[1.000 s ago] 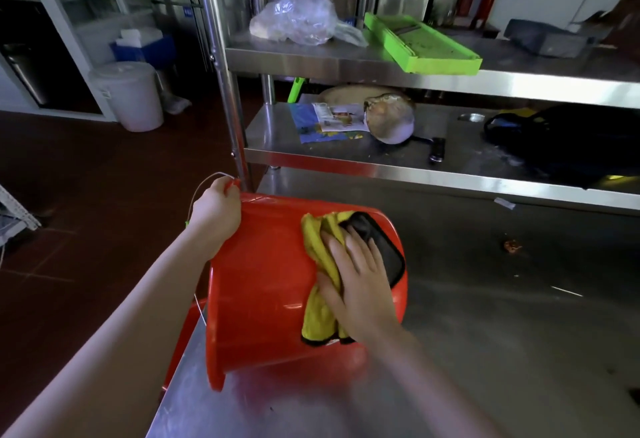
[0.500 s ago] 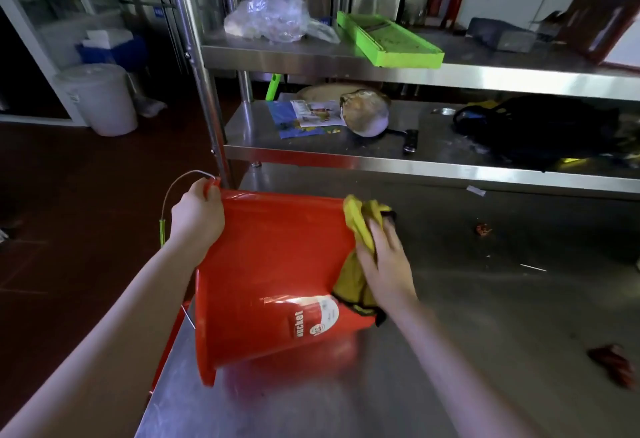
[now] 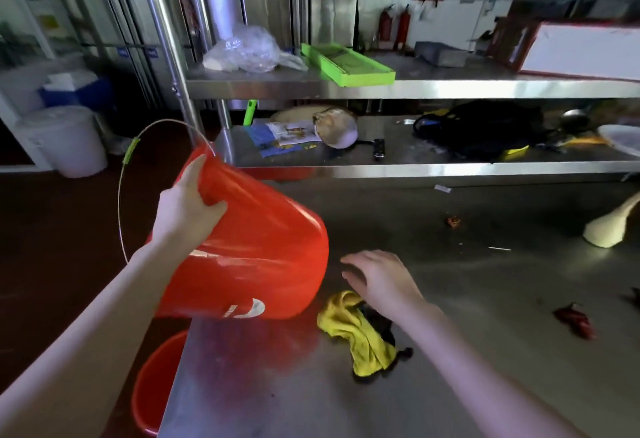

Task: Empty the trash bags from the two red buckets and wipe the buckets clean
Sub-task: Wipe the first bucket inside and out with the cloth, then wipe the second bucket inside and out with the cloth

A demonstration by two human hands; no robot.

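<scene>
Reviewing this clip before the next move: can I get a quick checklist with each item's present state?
1. Left hand grips bucket rim: ok.
2. Right hand free and open: ok.
3. Cloth lies on the table, held by neither hand: ok.
4. Bucket's inside clean: cannot tell, opening faces away.
5. Second bucket on the floor wiped: cannot tell.
6. No litter on the table: not ok, red scraps lie there.

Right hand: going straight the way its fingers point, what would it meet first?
Probably the red bucket, near its base end, which the left hand holds tilted. The right hand is open beside it, but the depth between them is unclear.
</scene>
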